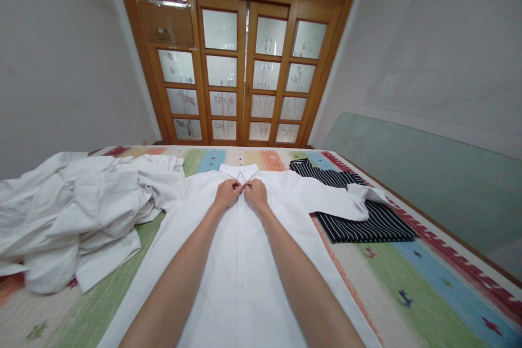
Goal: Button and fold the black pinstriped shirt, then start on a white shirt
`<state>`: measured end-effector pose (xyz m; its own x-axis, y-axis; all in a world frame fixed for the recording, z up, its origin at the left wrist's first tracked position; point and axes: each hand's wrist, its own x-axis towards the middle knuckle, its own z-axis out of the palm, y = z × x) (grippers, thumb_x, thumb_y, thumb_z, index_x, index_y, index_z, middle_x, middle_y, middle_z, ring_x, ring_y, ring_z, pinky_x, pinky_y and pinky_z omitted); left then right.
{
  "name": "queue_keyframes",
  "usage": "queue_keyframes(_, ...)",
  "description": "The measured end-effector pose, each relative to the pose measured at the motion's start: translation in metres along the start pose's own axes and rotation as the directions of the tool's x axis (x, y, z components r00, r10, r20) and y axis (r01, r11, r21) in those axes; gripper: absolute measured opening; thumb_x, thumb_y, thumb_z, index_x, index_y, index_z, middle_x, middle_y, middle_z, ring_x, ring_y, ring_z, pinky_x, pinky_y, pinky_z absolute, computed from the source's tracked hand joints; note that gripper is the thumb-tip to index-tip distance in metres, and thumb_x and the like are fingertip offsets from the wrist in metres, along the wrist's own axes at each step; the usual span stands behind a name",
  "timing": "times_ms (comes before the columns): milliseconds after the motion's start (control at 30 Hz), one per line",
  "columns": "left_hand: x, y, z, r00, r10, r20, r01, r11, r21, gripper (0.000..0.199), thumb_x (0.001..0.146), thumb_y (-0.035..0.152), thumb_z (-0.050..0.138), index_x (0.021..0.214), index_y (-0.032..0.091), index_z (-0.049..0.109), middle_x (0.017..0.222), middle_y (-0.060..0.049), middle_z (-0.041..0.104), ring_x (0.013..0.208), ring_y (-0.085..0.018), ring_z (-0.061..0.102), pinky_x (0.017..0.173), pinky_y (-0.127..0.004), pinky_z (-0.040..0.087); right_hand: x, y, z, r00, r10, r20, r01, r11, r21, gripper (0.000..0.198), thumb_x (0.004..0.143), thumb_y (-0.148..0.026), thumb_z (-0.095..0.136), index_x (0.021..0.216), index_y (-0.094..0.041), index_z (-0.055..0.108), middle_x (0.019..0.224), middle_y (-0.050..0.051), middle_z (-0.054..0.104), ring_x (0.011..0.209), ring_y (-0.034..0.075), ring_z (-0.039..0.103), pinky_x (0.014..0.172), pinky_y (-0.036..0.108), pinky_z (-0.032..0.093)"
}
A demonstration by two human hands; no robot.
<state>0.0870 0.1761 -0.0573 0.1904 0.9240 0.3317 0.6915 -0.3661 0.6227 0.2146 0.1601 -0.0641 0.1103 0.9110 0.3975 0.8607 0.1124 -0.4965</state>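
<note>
A white button-up shirt (220,277) lies spread front side up in front of me, its collar (251,169) at the far end. Just below the collar, my left hand (228,192) pinches the front placket. My right hand (256,193) grips the same placket beside it, the fingertips of both hands nearly meeting. The button or buttonhole between the fingers is too small to make out. One sleeve of the shirt reaches right, over a folded black and white striped garment (367,228).
A heap of crumpled white clothes (98,212) lies at the left. Beneath everything is a colourful patterned cover (408,277). A pale green headboard-like panel (408,147) runs along the right. Wooden glazed doors (244,73) stand beyond the far edge, between grey-white walls.
</note>
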Motion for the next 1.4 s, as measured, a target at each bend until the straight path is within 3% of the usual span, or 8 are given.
queue_keyframes(333, 0.0034, -0.0048, 0.0023, 1.0, -0.03, -0.006, 0.029, 0.999, -0.045, 0.016, 0.076, 0.019, 0.058, 0.073, 0.015, 0.074, 0.073, -0.005, 0.073, 0.074, -0.017, 0.064, 0.07, -0.025, 0.044, 0.0004, -0.0004, -0.0007, 1.0, 0.013, 0.017, -0.013, 1.0, 0.011, 0.026, 0.085, -0.013, 0.053, 0.085, -0.017, 0.078, 0.092, 0.008, 0.071, 0.093, 0.018, 0.06, 0.079, 0.023, 0.039)
queue_keyframes(700, -0.0023, -0.0032, -0.0019, 0.998, 0.064, 0.003, -0.064, 0.993, -0.096, 0.014, 0.072, 0.018, 0.059, 0.078, 0.017, 0.072, 0.074, -0.001, 0.071, 0.069, -0.015, 0.061, 0.069, -0.024, 0.046, 0.0015, 0.0028, 0.0031, 1.0, 0.002, -0.004, -0.002, 1.0, 0.004, 0.025, 0.083, -0.012, 0.052, 0.081, -0.017, 0.077, 0.089, 0.008, 0.07, 0.09, 0.018, 0.059, 0.078, 0.024, 0.038)
queue_keyframes(967, -0.0008, 0.0012, -0.0023, 0.999, 0.026, -0.034, -0.028, 0.998, -0.059, 0.017, 0.074, 0.02, 0.057, 0.069, 0.016, 0.072, 0.073, -0.004, 0.071, 0.073, -0.016, 0.062, 0.07, -0.024, 0.043, 0.0011, 0.002, 0.0031, 1.0, 0.002, -0.018, -0.001, 1.0, 0.024, 0.024, 0.083, -0.013, 0.053, 0.08, -0.017, 0.077, 0.087, 0.009, 0.07, 0.089, 0.019, 0.058, 0.078, 0.025, 0.038)
queue_keyframes(1200, -0.0008, 0.0028, -0.0031, 0.999, -0.006, -0.049, 0.004, 0.999, -0.048, 0.021, 0.074, 0.018, 0.056, 0.057, 0.016, 0.069, 0.061, -0.001, 0.067, 0.068, -0.016, 0.061, 0.066, -0.023, 0.041, -0.0005, 0.0, 0.0, 0.999, -0.009, -0.037, 0.01, 1.0, 0.025, 0.025, 0.083, -0.013, 0.052, 0.078, -0.017, 0.076, 0.086, 0.008, 0.069, 0.089, 0.019, 0.058, 0.077, 0.025, 0.038)
queue_keyframes(1400, 0.0002, -0.0012, -0.0008, 0.998, -0.002, -0.064, -0.001, 0.999, -0.049, 0.017, 0.074, 0.018, 0.06, 0.062, 0.016, 0.072, 0.065, -0.001, 0.068, 0.069, -0.015, 0.06, 0.068, -0.023, 0.041, -0.0033, -0.0016, -0.0008, 0.998, -0.017, -0.055, 0.016, 1.0, -0.009, 0.024, 0.083, -0.014, 0.053, 0.077, -0.018, 0.075, 0.085, 0.008, 0.068, 0.091, 0.02, 0.056, 0.076, 0.026, 0.038)
